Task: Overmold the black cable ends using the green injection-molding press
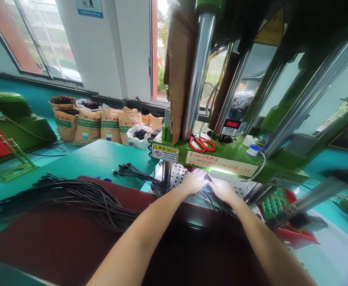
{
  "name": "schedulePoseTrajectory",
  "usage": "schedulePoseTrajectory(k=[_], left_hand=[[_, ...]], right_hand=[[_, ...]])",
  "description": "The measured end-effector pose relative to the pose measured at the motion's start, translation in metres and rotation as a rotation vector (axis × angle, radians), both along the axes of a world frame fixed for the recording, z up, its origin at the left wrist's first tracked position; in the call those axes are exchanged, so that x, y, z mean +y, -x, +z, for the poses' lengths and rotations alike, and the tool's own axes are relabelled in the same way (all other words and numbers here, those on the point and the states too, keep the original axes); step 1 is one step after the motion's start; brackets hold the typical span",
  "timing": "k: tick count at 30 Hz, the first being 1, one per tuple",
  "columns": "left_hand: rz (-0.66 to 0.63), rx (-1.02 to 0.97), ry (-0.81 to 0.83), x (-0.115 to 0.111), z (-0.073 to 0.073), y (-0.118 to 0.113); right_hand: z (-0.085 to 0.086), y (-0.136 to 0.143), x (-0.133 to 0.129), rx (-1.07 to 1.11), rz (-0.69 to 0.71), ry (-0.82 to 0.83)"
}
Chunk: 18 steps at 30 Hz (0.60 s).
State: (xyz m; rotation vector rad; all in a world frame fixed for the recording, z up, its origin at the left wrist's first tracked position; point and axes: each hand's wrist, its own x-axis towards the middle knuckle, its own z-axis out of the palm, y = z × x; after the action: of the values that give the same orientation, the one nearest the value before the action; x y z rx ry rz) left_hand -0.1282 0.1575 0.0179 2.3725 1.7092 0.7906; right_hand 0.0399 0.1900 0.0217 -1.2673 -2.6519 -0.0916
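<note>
Below the front edge of the green press [272, 163], my left hand [195, 180] and right hand [221, 190] nearly meet at thin black cables [212, 201]. Fingers bent, tips partly hidden; cannot tell how closed, or whether gripping. Red scissors [198, 149] on ledge above; larger cable bundle [93, 190] leftward.

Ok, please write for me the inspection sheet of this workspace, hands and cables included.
Surface: dark red board on a green table.
Job's things: black cords at both hands.
Clutter: red-handled scissors and blue spool on the green machine plate.
Hands: left hand and right hand close together below that plate; grip unclear.
Cables: large black bundle partly on the board, smaller bundle on the green table.
Surroundings: open sacks near the wall.
</note>
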Motion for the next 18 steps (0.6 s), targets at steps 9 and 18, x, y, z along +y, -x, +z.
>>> schedulePoseTrajectory(k=[9,18], left_hand=[[-0.049,0.124,0.051,0.017,-0.014,0.005],[-0.046,0.123,0.124,0.02,-0.009,0.01]], right_hand=[[0.003,0.002,0.003,-0.029,0.024,0.08],[0.007,-0.001,0.005,0.004,-0.085,0.129]])
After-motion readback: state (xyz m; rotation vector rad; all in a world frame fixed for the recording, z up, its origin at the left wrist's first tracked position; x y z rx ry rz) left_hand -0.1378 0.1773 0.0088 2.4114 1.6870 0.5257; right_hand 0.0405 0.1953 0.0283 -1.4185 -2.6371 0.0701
